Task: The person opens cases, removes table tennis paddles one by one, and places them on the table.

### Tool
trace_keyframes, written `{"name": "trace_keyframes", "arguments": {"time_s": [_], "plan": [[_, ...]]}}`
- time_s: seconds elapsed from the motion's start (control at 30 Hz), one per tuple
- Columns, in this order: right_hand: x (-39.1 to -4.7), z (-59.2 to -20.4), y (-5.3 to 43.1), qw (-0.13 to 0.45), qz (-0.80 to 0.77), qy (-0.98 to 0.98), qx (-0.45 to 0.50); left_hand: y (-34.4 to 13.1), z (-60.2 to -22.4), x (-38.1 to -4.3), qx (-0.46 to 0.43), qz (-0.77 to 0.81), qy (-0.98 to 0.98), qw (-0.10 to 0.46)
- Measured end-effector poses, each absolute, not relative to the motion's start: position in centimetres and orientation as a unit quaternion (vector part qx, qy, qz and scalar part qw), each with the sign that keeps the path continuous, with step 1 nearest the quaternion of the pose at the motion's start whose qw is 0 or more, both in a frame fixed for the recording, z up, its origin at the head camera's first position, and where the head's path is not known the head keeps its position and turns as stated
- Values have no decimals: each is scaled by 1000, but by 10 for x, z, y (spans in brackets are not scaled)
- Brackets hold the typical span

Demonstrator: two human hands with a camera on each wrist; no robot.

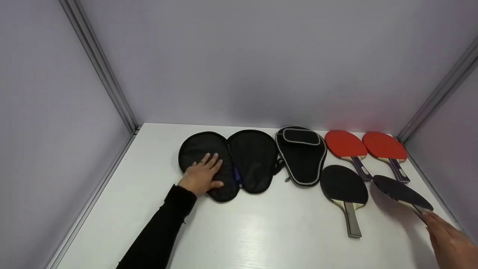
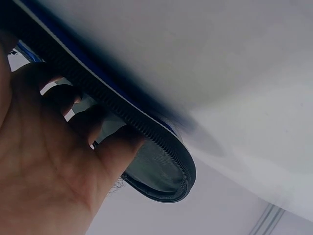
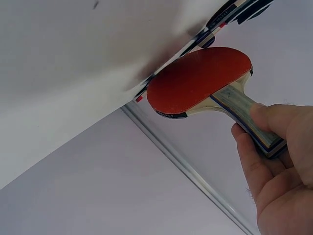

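My left hand (image 1: 201,176) rests with spread fingers on the left half of an unzipped black paddle case (image 1: 254,160), which lies spread flat on the white table. In the left wrist view the case's zipper edge (image 2: 146,128) runs past the fingertips. My right hand (image 1: 450,237) grips a table tennis paddle (image 1: 403,191) by its grey handle, the blade tilted above the table. Its black face shows in the head view and its red face (image 3: 198,81) in the right wrist view. Another black-faced paddle (image 1: 344,185) lies to its left.
A closed black case with grey piping (image 1: 302,160) lies right of the spread case. Two red-faced paddles (image 1: 345,144) with dark purple handles lie side by side at the back right. Walls (image 1: 239,63) enclose the table (image 1: 239,231) at the back and both sides.
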State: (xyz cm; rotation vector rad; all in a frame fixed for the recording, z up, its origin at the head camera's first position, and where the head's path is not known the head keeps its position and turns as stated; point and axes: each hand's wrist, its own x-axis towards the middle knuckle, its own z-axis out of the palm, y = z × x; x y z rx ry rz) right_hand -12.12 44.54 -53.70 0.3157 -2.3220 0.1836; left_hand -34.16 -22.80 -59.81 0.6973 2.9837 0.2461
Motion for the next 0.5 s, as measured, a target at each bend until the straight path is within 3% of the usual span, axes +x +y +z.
{"name": "trace_keyframes", "arguments": {"time_s": [0.3, 0.5], "plan": [[-122, -541, 454, 385, 65, -914, 109, -219, -573, -331, 218, 70, 972, 58], [-116, -541, 453, 244, 46, -965, 88, -224, -589, -336, 231, 71, 970, 21]]}}
